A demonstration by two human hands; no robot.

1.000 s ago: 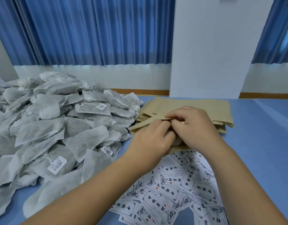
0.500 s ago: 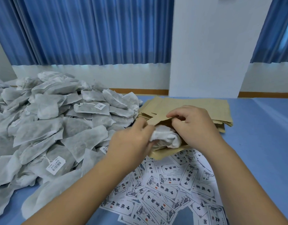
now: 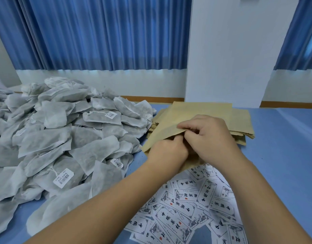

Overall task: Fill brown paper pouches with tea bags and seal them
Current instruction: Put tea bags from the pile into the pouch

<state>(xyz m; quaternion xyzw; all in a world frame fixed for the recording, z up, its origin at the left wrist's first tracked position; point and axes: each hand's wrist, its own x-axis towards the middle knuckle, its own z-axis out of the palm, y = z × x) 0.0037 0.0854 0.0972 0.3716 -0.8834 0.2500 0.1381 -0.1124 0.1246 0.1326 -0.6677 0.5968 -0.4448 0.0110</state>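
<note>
The top lip of a pouch point(image 3: 162, 136) is pinched in the right grip point(image 3: 211, 138), so that the mouth is kept open. The left grip point(image 3: 167, 152), curled, is tucked under that lip; whether anything is held there cannot be told. The pouch is rested against the near edge of the stack point(image 3: 239, 118), mid-desk point(image 3: 283, 155), with its mouth turned near and its long axis apparently near to far. Tea bags point(image 3: 63, 138) are heaped left, within reach. Labels point(image 3: 187, 199) are spread nearest.
</note>
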